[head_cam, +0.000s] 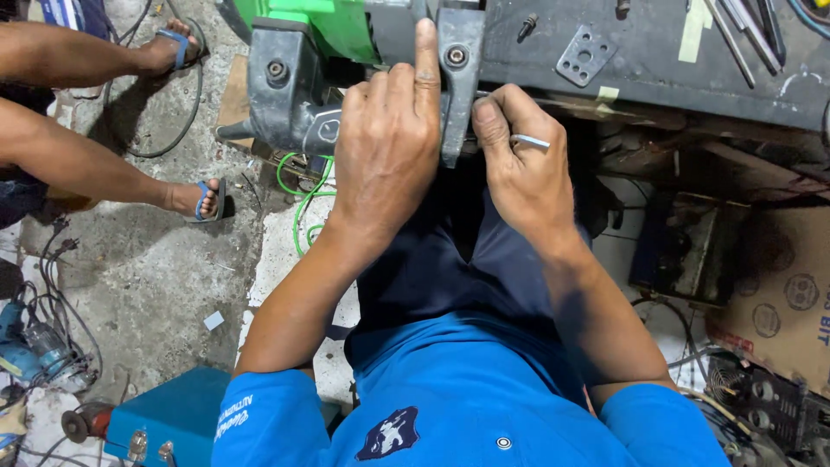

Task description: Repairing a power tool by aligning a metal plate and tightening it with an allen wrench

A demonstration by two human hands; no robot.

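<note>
- We press our left hand [386, 147] flat over the grey metal bracket [294, 91] of a green-bodied machine [333, 24], index finger stretched up along the bracket's right arm [458, 78]; the fingers lie spread on the casting, not closed round it.
- Our right hand [519, 169] is curled shut on a thin silver hex key [529, 140], which pokes out between the fingers just right of that arm; its working end is hidden behind the hand.
- We judge the step to be work on a fastener under the bracket. The next move seems to call for the left hand bracing the casting while the key turns in a cramped gap.
- Above the grip, a bolt head [456, 57] sits in the arm; further right on the dark workbench [657, 78] lie a small perforated plate [580, 55] and several long steel tools [743, 30].
- Left of the grip, another person's sandalled feet [197, 199] rest on the concrete, with green cable [303, 203] looped below the machine.
- The bench edge and our own knees crowd the wrist's swing.
- Power tools [35, 346] lie well away, lower left.
</note>
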